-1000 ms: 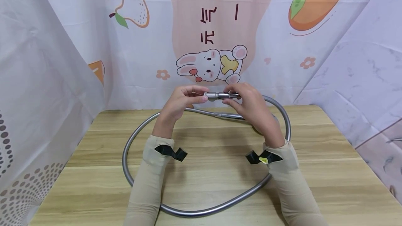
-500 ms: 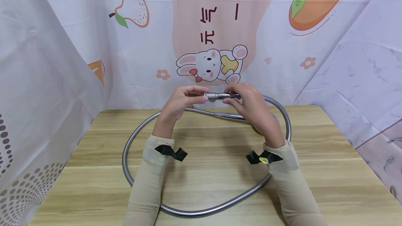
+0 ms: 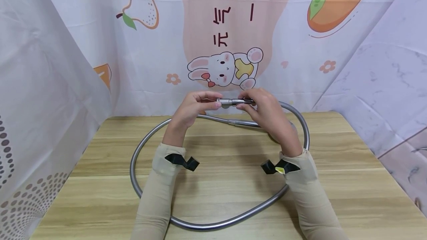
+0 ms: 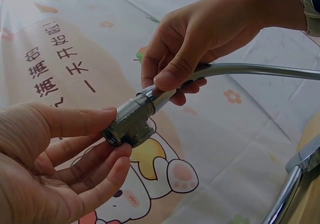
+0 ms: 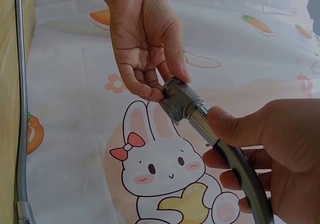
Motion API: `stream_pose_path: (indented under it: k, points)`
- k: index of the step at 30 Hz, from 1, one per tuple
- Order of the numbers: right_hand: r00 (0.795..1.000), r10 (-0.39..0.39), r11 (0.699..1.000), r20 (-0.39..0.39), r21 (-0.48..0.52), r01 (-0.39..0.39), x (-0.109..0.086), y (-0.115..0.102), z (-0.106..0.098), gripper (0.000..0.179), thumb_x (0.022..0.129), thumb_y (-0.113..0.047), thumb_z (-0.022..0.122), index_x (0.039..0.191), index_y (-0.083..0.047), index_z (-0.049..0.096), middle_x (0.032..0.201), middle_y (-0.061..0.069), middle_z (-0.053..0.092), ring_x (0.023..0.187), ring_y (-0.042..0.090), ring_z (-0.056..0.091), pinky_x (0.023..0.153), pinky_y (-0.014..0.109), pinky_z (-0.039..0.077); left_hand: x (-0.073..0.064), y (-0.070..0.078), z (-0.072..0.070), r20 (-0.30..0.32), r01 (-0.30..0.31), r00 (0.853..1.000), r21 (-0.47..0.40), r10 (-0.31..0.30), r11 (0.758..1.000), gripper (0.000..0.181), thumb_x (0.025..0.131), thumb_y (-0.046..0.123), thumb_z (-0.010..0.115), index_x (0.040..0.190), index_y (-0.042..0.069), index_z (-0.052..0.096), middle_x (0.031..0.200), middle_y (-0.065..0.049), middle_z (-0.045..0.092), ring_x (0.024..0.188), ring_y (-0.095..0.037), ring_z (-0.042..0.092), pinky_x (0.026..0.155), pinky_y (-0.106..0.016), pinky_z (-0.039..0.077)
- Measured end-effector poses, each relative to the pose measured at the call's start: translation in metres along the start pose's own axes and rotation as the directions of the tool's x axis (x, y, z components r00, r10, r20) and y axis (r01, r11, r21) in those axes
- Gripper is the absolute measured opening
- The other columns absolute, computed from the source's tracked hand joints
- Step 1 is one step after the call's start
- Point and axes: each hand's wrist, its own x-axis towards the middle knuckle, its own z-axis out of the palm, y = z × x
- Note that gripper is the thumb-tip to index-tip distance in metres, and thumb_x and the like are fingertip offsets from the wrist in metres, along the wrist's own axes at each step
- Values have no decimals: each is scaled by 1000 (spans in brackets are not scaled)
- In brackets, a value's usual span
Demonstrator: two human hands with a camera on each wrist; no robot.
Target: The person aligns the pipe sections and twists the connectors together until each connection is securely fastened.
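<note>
In front of the curtain, my left hand (image 3: 186, 112) pinches a short chrome metal fitting (image 4: 127, 121) between thumb and fingertips. The fitting has a ribbed body, a stubby side branch and an open round end, which lies toward the left palm. My right hand (image 3: 268, 112) grips the smooth conical end sleeve (image 5: 202, 124) of a grey metal shower hose (image 3: 213, 226). Sleeve and fitting are joined end to end in one line. On the table behind the right forearm lies a chrome handle (image 3: 245, 123) at the hose's other end; that forearm partly hides it.
The hose loops across the wood-grain table (image 3: 230, 180), passing under both forearms. A white printed curtain (image 3: 143, 66) hangs behind the table's far edge, close to the hands. Black wrist cameras (image 3: 191, 163) stick inward from both sleeves.
</note>
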Motion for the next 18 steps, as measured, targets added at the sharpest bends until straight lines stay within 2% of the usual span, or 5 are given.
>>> stream_pose_path:
  k: [6,12,18]
  points:
    - [1000,11,1000,8,4,-11,0,-1,0,22,91,-19,77,108,-6,71,97,8,70,93,24,61,80,40,51,0,-1,-1,-8,7,1000,7,-7,1000,24,90,9,76,114,6,76,101,5,73,92,-15,64,76,-26,45]
    - [1000,13,1000,8,0,-13,1,-1,0,22,91,-19,77,108,-6,71,97,8,70,92,24,59,78,37,48,0,0,0,-3,5,1000,5,-5,1000,25,90,9,76,115,5,76,103,5,73,95,-15,63,78,-28,45]
    - [1000,2,1000,7,5,-2,1,0,0,23,91,-19,78,109,-6,72,97,8,71,92,24,60,79,38,49,1,-1,0,-14,11,1000,7,-11,1000,26,90,9,76,115,5,75,100,5,74,92,-15,63,76,-27,45]
